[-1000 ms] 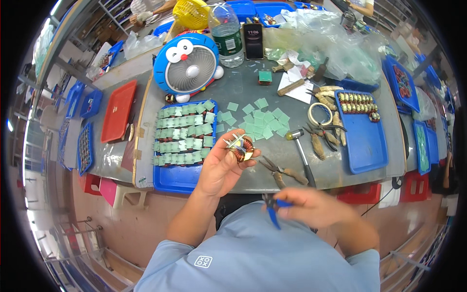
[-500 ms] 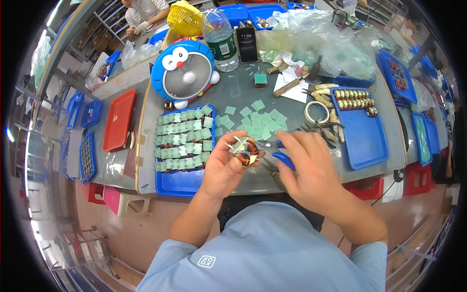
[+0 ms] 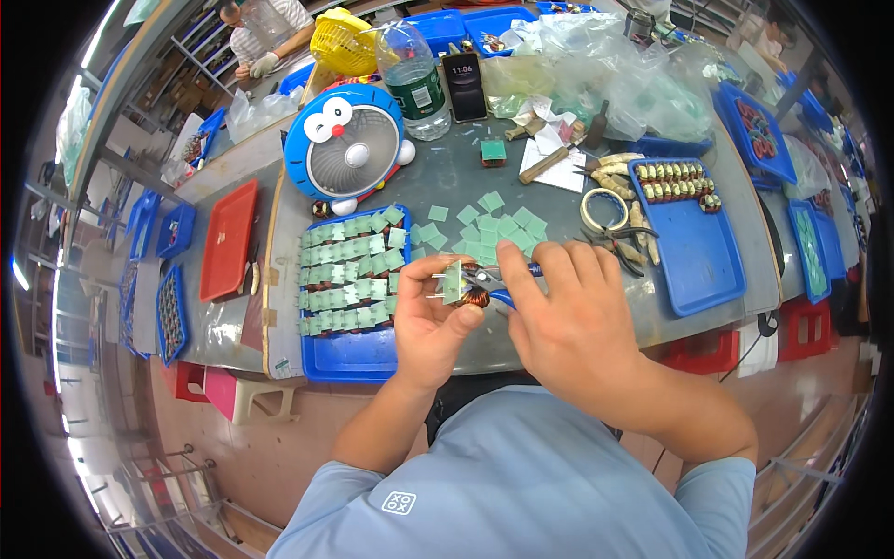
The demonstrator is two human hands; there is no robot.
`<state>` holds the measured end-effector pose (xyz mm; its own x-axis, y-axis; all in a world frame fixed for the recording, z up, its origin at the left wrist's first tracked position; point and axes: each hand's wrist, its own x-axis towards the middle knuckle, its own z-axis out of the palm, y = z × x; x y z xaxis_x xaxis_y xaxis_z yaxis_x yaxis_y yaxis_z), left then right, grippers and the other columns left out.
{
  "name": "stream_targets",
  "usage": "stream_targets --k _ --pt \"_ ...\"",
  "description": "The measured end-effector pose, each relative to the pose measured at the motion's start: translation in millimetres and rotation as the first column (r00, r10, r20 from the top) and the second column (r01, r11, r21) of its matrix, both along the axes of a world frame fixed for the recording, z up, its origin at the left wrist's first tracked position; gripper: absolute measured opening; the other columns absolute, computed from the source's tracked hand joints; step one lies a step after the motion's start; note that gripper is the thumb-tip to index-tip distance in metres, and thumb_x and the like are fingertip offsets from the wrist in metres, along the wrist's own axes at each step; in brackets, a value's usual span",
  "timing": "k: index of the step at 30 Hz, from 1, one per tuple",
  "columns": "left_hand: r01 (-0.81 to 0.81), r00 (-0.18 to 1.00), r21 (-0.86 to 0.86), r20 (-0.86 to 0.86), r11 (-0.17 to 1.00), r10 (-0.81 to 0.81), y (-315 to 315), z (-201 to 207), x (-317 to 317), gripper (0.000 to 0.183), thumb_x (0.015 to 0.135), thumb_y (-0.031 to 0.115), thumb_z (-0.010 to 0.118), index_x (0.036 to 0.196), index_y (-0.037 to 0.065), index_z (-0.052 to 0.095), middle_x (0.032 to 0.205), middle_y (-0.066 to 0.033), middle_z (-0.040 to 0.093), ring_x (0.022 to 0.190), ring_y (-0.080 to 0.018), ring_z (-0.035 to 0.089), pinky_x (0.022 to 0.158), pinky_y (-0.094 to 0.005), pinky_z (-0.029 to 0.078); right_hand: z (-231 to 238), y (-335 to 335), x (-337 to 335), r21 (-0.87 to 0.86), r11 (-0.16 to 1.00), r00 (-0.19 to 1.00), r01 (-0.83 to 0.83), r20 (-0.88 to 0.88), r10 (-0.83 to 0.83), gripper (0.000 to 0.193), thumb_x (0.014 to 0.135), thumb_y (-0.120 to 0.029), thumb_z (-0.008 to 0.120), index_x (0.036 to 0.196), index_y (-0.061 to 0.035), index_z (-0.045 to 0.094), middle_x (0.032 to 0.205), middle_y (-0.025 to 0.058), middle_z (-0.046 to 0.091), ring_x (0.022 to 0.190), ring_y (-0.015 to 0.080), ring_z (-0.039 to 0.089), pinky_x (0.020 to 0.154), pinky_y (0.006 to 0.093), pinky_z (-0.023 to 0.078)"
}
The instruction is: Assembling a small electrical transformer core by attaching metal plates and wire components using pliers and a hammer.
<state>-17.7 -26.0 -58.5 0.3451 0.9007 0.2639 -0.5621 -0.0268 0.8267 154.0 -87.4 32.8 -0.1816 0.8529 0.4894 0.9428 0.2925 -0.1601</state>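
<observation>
My left hand point(image 3: 426, 328) is closed around a copper-wound toroidal coil point(image 3: 476, 297), with a thin green square plate point(image 3: 453, 283) against its side and pins sticking out toward the fingers. In my right hand point(image 3: 582, 312) are blue-handled pliers point(image 3: 501, 297). Their metal jaws point(image 3: 479, 275) reach the coil beside the plate; whether they grip a wire I cannot tell. Loose green square plates point(image 3: 503, 226) lie just beyond my hands. Left of them, a blue tray point(image 3: 349, 360) holds rows of coils topped with green plates.
At the right, another blue tray point(image 3: 697, 270) carries rows of coils; a tape roll point(image 3: 604, 211) and black-handled pliers point(image 3: 626, 253) lie beside it. Behind stand a cartoon-faced fan point(image 3: 354, 154), a large bottle point(image 3: 414, 88) and a phone point(image 3: 465, 86). A person point(image 3: 270, 37) sits far left.
My left hand has turned the coil so the green plate now stands nearly edge-on. My right hand has moved left, bringing the pliers' jaws up to the coil.
</observation>
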Motion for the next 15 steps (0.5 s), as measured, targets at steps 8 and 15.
stream_targets --k 8,15 --pt "-0.063 0.995 0.079 -0.072 0.995 0.069 -5.3 4.7 -1.5 0.057 0.084 0.006 0.081 0.128 0.005 0.045 0.131 -0.0146 0.053 0.116 -0.0229 0.059 0.094 -0.0352 0.055 3.0 -0.3 -0.1 -0.035 0.999 0.999 -0.011 0.034 0.012 0.040 0.077 -0.017 0.071 0.113 -0.0010 0.066 0.087 0.0072 0.056 0.084 0.0240 0.057 0.070 0.0373 0.045" --pt "0.019 1.000 0.049 -0.024 0.999 -0.018 -2.6 2.7 -4.1 0.062 0.084 0.014 0.083 0.132 0.005 0.045 0.131 -0.0151 0.055 0.120 -0.0246 0.060 0.097 -0.0355 0.054 -10.0 3.3 12.5 -0.185 0.970 0.933 -0.159 -0.349 0.087 0.030 0.079 -0.020 0.075 0.102 -0.0026 0.065 0.083 0.0075 0.059 0.077 0.0249 0.062 0.059 0.0389 0.048"
